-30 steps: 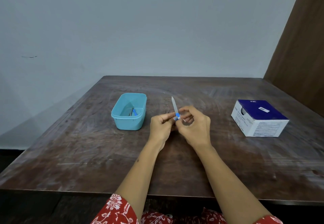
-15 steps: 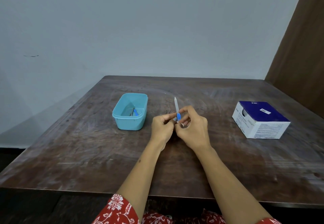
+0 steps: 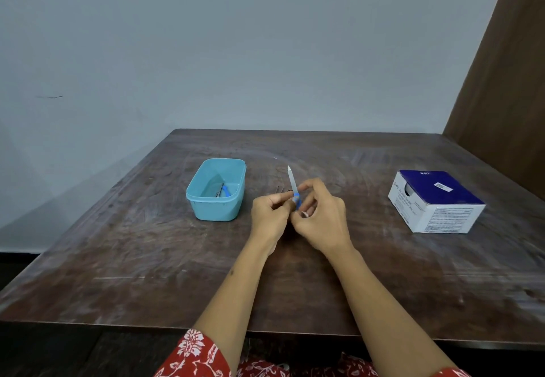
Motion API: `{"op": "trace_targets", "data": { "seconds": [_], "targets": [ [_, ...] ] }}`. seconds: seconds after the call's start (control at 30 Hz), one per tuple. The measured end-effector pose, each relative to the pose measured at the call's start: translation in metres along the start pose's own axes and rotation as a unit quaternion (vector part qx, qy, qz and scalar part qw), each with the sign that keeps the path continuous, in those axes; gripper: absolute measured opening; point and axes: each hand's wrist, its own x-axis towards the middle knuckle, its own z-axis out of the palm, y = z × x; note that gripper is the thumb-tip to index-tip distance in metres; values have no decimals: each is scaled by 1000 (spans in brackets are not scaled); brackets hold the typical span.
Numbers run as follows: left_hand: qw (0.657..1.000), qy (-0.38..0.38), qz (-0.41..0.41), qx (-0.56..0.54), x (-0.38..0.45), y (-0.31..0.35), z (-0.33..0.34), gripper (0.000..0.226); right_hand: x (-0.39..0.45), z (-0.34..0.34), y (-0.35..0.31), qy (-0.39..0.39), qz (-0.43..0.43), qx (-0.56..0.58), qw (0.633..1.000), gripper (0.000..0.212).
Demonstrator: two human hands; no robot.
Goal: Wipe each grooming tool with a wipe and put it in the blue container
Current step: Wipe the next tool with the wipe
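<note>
Both hands pinch nail file mid-table.

A dark wooden desk — its top scuffed and streaked pale — carries two main things. A light blue container sits left of centre with a small blue-handled tool inside. Well apart on the right rests a blue-and-white box — closed, near the edge.
</note>
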Motion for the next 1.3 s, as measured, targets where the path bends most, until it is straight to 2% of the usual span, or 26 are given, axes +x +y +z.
{"op": "trace_targets", "data": {
  "seconds": [0.13, 0.23, 0.43, 0.7, 0.83, 0.97, 1.17, 1.3],
  "targets": [
    [1000, -1, -13, -10, -1, 1, 2, 21, 2, -3, -1, 100, 48, 38, 993, 35],
    [1000, -4, -9, 19, -1, 0, 3, 21, 4, -3, -1, 157, 26, 40, 986, 39],
    [998, -27, 12, 49, -6, 2, 3, 19, 3, 0, 0, 92, 5, 64, 994, 44],
    [989, -111, 17, 96, -9, 2, 2, 18, 6, -2, 2, 156, 4, 50, 986, 31],
    [991, -101, 22, 82, -7, 1, 1, 18, 6, 3, 8, 145, -27, 33, 988, 22],
    [992, -87, 30, 81, -7, 0, 0, 22, 7, 4, 12, 129, -40, 29, 990, 22],
    [986, -105, 41, 120, -10, 3, 2, 19, 9, 2, 13, 170, -41, 1, 985, 22],
    [991, -52, 59, 108, -6, 1, -1, 25, 8, 4, 14, 135, -38, 17, 990, 18]
  ]
}}
